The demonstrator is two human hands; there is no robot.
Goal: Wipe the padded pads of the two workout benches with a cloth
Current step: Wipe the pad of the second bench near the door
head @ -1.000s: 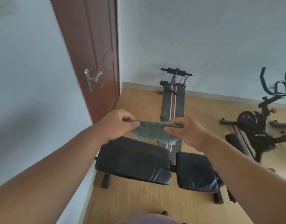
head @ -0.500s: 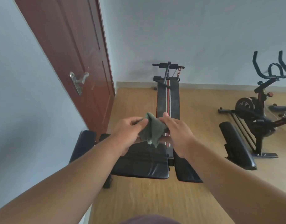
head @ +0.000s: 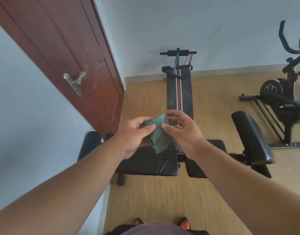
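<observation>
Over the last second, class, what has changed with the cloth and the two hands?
The cloth, first stretched wide between both hands, has been folded into a small bundle. The left hand still pinches it; the right hand has loosened, fingers spread beside it. The near bench is untouched.

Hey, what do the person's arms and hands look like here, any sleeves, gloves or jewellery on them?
Both forearms are bare right up to the frame edge, with no sleeves in view. The left hand and the right hand wear no gloves, and no rings, watch or wristband show on either wrist.
</observation>
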